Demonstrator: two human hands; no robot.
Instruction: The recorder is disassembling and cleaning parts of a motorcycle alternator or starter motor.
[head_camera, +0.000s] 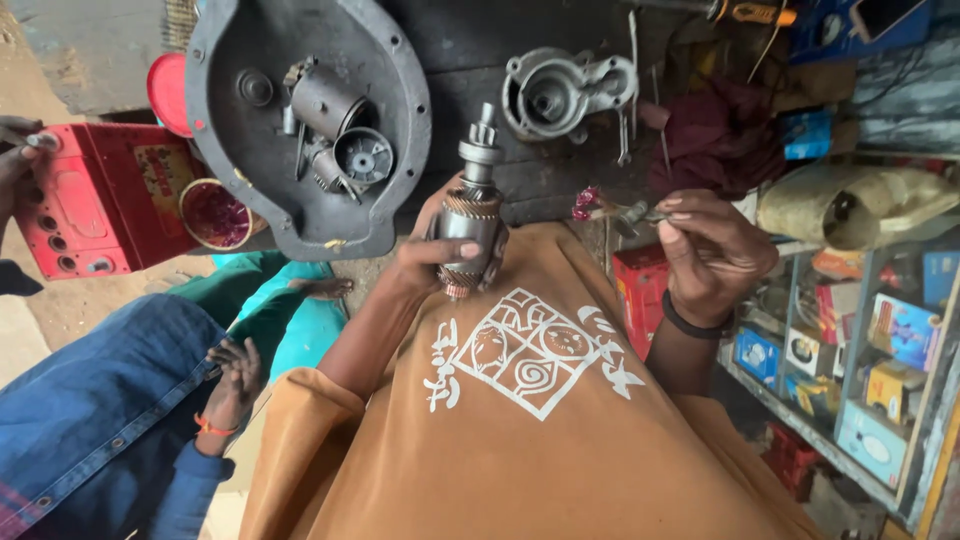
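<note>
The left hand (425, 262) grips the motor armature (470, 220) upright; the right hand (712, 255) pinches a small tool (625, 213). Judging by this, a firm hold should keep the armature from turning as the tool meets it.

grey steel armature (470, 215) with coppery bands, mustard shirt (530, 440) with white geometric print, red battery (100, 195) at 9 o'clock, dark grey housing (395, 90), blue denim (90, 390)

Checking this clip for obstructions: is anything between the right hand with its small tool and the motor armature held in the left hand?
Nothing visible. The left hand holds the armature upright; the right hand pinches a small tool beside it, with open space between them.
</note>
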